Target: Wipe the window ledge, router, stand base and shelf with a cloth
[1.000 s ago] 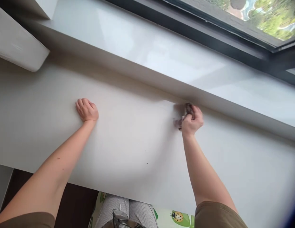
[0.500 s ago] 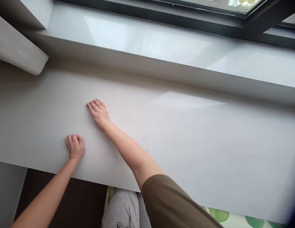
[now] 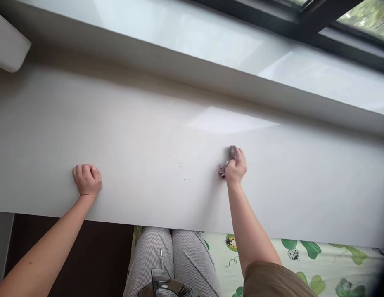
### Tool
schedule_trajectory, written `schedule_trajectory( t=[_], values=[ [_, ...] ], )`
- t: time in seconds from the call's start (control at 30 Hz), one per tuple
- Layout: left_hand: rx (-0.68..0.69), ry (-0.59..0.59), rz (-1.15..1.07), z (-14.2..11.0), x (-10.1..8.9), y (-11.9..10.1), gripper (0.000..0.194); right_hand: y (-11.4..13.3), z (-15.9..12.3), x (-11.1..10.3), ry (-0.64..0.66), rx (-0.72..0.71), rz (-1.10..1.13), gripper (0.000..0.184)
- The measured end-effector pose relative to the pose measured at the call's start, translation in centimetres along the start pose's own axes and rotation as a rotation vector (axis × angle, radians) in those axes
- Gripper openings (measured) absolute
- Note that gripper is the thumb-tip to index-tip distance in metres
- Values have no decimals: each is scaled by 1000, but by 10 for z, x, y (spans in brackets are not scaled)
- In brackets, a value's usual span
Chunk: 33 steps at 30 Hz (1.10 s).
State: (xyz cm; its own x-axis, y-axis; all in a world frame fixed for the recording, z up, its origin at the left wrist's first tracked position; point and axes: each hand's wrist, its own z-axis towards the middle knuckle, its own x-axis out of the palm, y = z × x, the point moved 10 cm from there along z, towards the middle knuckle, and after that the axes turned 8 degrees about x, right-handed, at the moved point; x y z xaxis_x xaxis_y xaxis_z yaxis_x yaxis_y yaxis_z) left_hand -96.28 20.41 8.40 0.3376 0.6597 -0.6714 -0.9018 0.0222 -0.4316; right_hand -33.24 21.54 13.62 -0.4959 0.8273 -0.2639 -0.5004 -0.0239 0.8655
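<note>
My right hand (image 3: 236,167) is closed round a crumpled dark brownish cloth (image 3: 232,152), parts of which stick out past the fingers and on the left side of the hand. It is over the white tabletop (image 3: 142,140), right of the middle. My left hand (image 3: 87,179) rests on the tabletop at the left as a fist, with nothing showing in it. Small dark specks (image 3: 184,179) lie scattered on the surface between the two hands.
A raised white window ledge (image 3: 167,35) runs along the back, below a dark window frame (image 3: 291,29). At the far left a white rounded object (image 3: 12,45) juts over the surface. My legs (image 3: 155,255) and a leaf-and-ladybird patterned cloth (image 3: 223,255) are below the front edge.
My right hand has swept far to the right and lifted its palm, so the cloth now shows. My left hand remains a fist near its place. The view has shifted right.
</note>
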Motion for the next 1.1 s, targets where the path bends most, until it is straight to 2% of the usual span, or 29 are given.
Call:
schedule_trajectory(
  t=[0.03, 0.07, 0.13, 0.2, 0.33, 0.4, 0.43, 0.5, 0.57, 0.63, 0.7, 0.8, 0.87, 0.9, 0.93, 0.97, 1.0, 1.03, 1.1],
  values=[
    [6, -6, 15, 0, 0, 0, 16, -6, -5, 3, -24, 2, -94, 58],
    [16, -13, 32, 1, 0, -1, 16, -5, -15, 15, -16, 4, -164, 60],
    [42, -28, 66, 1, 0, -3, 17, 17, -51, 58, 68, -40, -236, 65],
    [72, -35, 87, 2, 0, -5, 17, 64, -105, 118, 243, -170, -253, 68],
    [115, -43, 99, 3, 0, -6, 16, 175, -231, 231, 629, -381, -193, 59],
    [138, -56, 92, 3, 0, -8, 15, 229, -277, 271, 790, -448, -89, 53],
    [144, -61, 83, 3, -1, -8, 14, 250, -291, 285, 866, -455, -31, 51],
    [139, -68, 57, 4, -1, -7, 15, 275, -297, 299, 981, -409, 97, 49],
    [131, -74, 29, 5, -1, -7, 16, 268, -274, 284, 1011, -301, 249, 51],
    [140, -84, 7, 6, -1, -8, 16, 225, -232, 238, 946, -161, 393, 54],
    [144, -85, -14, 6, -1, -9, 17, 155, -186, 167, 842, -13, 463, 54],
    [111, -79, -42, 7, -1, -7, 19, 33, -126, 41, 561, 179, 385, 53],
    [96, -79, -48, 7, -1, -7, 19, -28, -104, -27, 351, 181, 218, 50],
    [92, -83, -48, 7, -2, -8, 19, -48, -99, -48, 267, 156, 115, 50],
    [90, -86, -48, 6, -3, -9, 19, -61, -98, -60, 199, 120, 7, 52],
    [88, -89, -48, 6, -3, -10, 19, -66, -101, -61, 148, 79, -96, 55],
    [82, -92, -47, 6, -4, -10, 20, -65, -107, -54, 116, 32, -185, 59],
    [76, -94, -46, 6, -5, -10, 20, -58, -117, -39, 104, -22, -257, 61],
    [74, -97, -35, 6, -6, -9, 20, -29, -144, 4, 135, -145, -345, 63]
  ],
)
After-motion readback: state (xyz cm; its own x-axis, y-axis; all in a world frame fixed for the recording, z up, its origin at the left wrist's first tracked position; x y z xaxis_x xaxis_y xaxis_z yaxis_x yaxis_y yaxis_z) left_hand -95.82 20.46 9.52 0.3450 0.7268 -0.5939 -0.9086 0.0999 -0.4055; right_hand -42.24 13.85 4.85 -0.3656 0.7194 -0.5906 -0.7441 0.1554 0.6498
